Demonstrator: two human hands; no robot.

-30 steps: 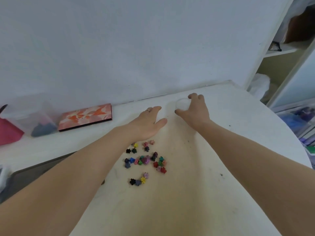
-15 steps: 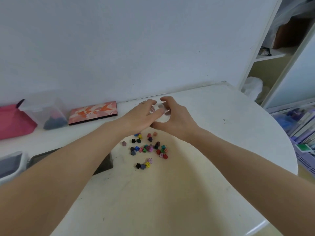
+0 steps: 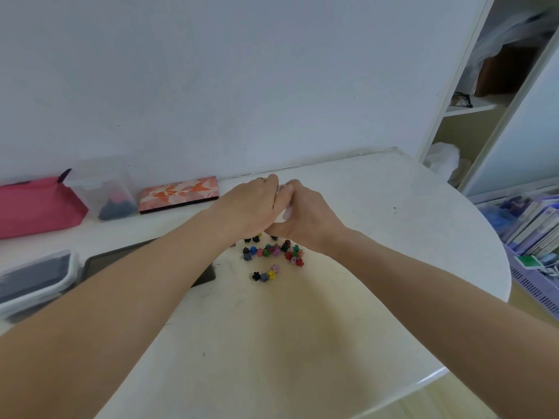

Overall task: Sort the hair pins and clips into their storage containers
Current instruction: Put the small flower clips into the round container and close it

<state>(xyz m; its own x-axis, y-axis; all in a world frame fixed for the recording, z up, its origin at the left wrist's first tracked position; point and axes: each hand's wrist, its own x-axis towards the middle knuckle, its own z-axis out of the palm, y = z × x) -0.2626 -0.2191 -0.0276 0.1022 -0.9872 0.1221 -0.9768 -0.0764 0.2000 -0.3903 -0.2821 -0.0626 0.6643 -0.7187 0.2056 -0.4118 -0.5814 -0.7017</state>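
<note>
Several tiny flower-shaped hair clips point(image 3: 272, 257) in many colours lie scattered on the white table point(image 3: 393, 231), just below my hands. A small clear round container point(image 3: 286, 207) is held above the table between both hands and is mostly hidden by them. My left hand point(image 3: 251, 207) covers its left and top side with fingers curled over it. My right hand point(image 3: 305, 216) grips it from the right and underneath. Whether the container holds anything is hidden.
Against the wall stand a pink pouch point(image 3: 33, 204), a clear box point(image 3: 106, 192) with dark items, and a floral flat case point(image 3: 180, 193). A lidded white tub point(image 3: 36, 279) and a dark tray point(image 3: 145, 261) sit at left. Shelves point(image 3: 484, 101) and a basket of books point(image 3: 532, 237) are at right.
My right hand took the clear container from the far table and brought it left and nearer. My left hand rose off the table and closed on it. The camera view shifted.
</note>
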